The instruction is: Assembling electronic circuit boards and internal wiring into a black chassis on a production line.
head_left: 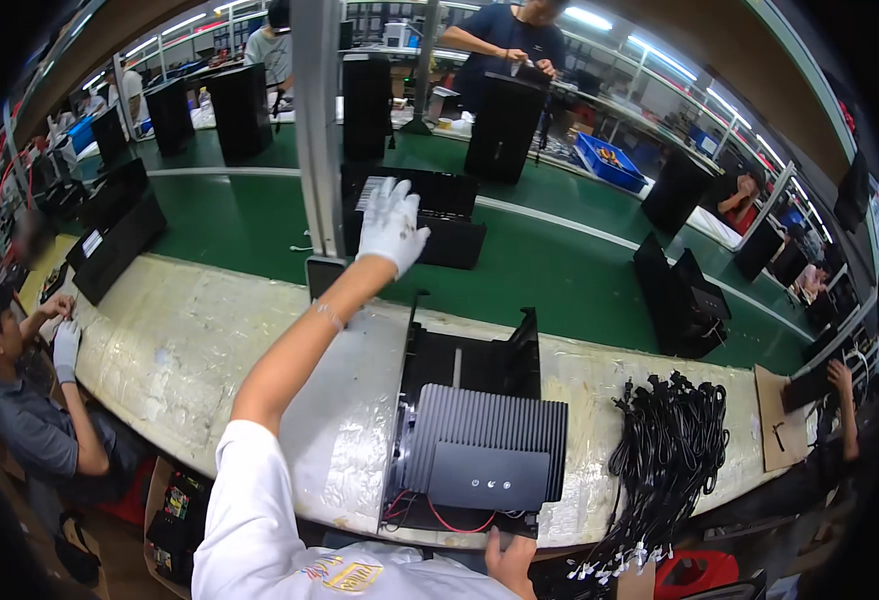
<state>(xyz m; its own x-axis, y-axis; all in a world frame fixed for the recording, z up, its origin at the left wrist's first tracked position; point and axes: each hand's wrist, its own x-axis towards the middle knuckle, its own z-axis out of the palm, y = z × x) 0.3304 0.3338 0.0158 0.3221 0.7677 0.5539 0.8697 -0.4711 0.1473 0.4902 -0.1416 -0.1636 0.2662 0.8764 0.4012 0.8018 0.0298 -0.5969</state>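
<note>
My left hand (pixel 392 225), in a white glove, reaches out over the green conveyor with its fingers spread. It lies at the left end of an open black case (pixel 447 240) with a white label; exact contact is hard to make out. In front of me on the worktable lies another open black case (pixel 479 362). A dark ribbed housing (pixel 494 425) with a smooth panel sits over its near part, and a red wire (pixel 454 522) loops out below. My bare right hand (pixel 511 560) grips the near edge of this unit, fingers partly hidden.
A heap of black cables (pixel 671 440) with white connectors lies right of the unit. Black cases stand along the green conveyor (pixel 559 290). A metal post (pixel 317 130) rises beside my left arm. Co-workers sit left and right; another stands across, near a blue bin (pixel 609 160).
</note>
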